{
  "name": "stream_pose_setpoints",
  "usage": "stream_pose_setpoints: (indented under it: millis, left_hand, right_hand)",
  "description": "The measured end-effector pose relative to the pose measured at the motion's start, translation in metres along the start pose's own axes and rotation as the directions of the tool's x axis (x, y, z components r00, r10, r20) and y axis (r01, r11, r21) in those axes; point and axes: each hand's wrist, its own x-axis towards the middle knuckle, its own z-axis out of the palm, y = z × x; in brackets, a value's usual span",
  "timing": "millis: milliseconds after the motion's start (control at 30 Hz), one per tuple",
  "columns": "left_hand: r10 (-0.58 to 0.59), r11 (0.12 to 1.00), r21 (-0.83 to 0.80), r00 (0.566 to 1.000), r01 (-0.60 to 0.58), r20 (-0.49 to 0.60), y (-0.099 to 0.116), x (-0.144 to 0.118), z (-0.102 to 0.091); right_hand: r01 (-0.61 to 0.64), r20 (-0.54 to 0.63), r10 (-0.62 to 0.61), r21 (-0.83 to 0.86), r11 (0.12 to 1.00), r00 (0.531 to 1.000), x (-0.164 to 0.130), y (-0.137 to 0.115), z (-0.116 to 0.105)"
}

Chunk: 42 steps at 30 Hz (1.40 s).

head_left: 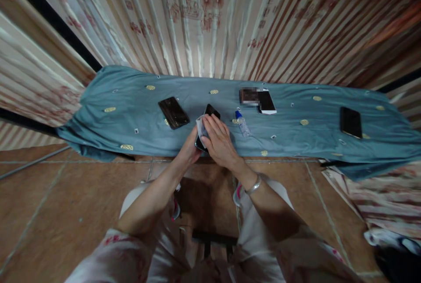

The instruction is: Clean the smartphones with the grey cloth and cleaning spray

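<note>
My left hand [190,146] grips a dark smartphone [212,109] from below and its left side, at the table's near edge. Over the phone's face lies my right hand [218,139], pressing a pale grey cloth [200,124] against it. Much of the phone and cloth is hidden under those fingers. A small clear bottle with a blue cap [242,124] lies just right of my hands. To their left rests another dark phone [173,112], glossy and flat on the cloth cover.
A blue-green cloth [283,138] covers the long narrow table. Toward the back right lie a white-framed phone [267,101] and a blurred-out rectangular item [249,96] touching it. Farther right is a black phone [351,122]. Patterned curtains [210,24] hang behind.
</note>
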Motion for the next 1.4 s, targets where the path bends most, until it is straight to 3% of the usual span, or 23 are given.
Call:
stream_pose_setpoints:
  millis: [133, 400, 633, 1100, 1400]
  left_hand:
    - [-0.033, 0.999, 0.012, 0.997, 0.033, 0.072, -0.001, -0.005, 0.003]
    - [-0.132, 0.991, 0.005, 0.989, 0.132, 0.069, -0.009, -0.004, -0.001]
    - [-0.095, 0.995, -0.004, 0.991, 0.095, 0.089, -0.009, -0.01, 0.005]
    - [-0.075, 0.997, -0.009, 0.997, 0.076, 0.031, 0.002, -0.005, 0.005]
    - [-0.022, 0.999, -0.033, 1.0, 0.021, -0.003, 0.007, 0.004, -0.002]
  right_hand:
    - [-0.044, -0.005, 0.044, -0.01, 0.999, 0.999, 0.004, 0.009, -0.001]
    - [-0.109, -0.032, 0.109, 0.007, 0.994, 0.994, 0.008, 0.021, 0.0]
    - [-0.166, -0.06, 0.168, 0.041, 0.985, 0.984, 0.011, 0.027, -0.001]
    - [-0.208, -0.065, 0.21, 0.043, 0.977, 0.975, 0.011, 0.033, 0.002]
    - [-0.202, -0.019, 0.203, 0.026, 0.979, 0.979, 0.008, 0.022, 0.007]
